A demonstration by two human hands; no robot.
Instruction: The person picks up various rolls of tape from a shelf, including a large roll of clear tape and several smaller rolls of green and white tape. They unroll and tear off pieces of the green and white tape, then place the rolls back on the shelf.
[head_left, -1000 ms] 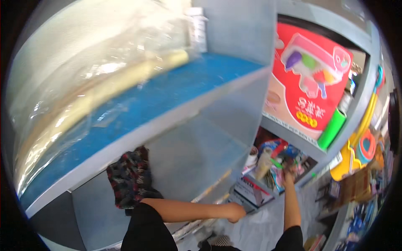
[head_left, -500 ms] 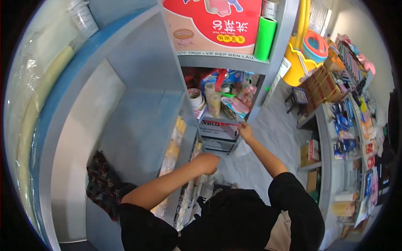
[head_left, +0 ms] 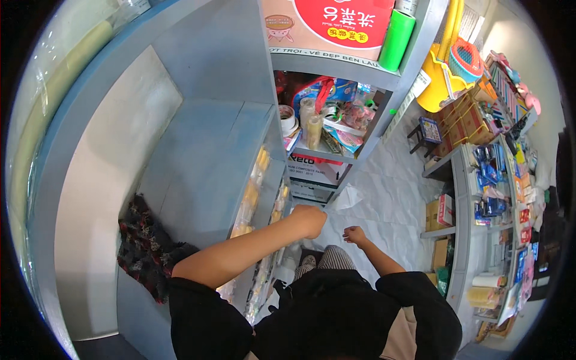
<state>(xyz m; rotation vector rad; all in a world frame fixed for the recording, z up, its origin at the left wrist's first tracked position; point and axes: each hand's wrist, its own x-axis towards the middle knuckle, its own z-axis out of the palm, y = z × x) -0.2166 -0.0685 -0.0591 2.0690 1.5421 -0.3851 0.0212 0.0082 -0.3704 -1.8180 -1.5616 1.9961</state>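
My left hand (head_left: 310, 221) is closed in a fist in front of the grey shelf unit, over the floor. Whatever is inside it, if anything, is hidden. To its right and a little lower, my right hand (head_left: 354, 235) hangs over the floor with its fingers curled in. I cannot make out anything between them. Neither hand touches a shelf. Nearest ahead is a low shelf with clear tape rolls (head_left: 313, 132), a white tape roll (head_left: 287, 118) and packets. Below it sits a white and red box (head_left: 315, 169).
A dark patterned cloth (head_left: 147, 252) lies on the grey-blue shelf (head_left: 198, 144) at left. Wrapped yellowish goods (head_left: 252, 186) line racks beside my left forearm. A green roll (head_left: 396, 42) stands above. Farther right are a yellow bucket (head_left: 433, 87), a small stool (head_left: 427, 133) and stocked shelves (head_left: 465, 198).
My right hand has left the low shelf's front edge and come back toward my body. My left fist has shifted slightly right. The view has moved, and my feet now show.
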